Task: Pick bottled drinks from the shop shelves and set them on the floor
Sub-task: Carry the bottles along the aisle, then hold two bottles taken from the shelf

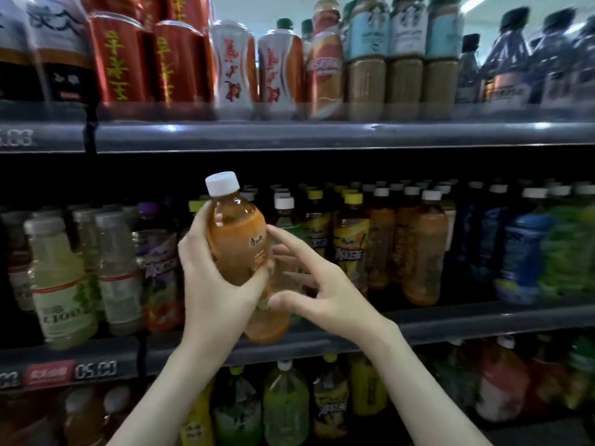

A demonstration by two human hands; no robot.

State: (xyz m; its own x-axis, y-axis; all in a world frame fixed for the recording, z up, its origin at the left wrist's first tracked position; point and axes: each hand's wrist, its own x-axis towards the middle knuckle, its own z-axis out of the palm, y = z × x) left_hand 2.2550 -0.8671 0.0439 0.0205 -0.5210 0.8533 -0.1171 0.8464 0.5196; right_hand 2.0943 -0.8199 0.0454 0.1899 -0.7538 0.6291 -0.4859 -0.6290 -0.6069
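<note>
An orange drink bottle [240, 246] with a white cap is held up in front of the middle shelf [450, 320], tilted slightly left. My left hand [209, 284] grips it round the body from the left, thumb across the front. My right hand [322, 284] is at the bottle's right side with fingers spread and loosely bent; the index fingertip touches the label, and the thumb lies near the lower part. More orange bottles [421, 249] stand on the shelf behind.
The top shelf [289, 136] carries red cans, white bottles and coffee bottles. Pale yellow bottles [61, 284] stand at the left of the middle shelf, blue and green ones [521, 255] at the right. Green and yellow bottles [283, 403] fill the bottom shelf. The floor is out of view.
</note>
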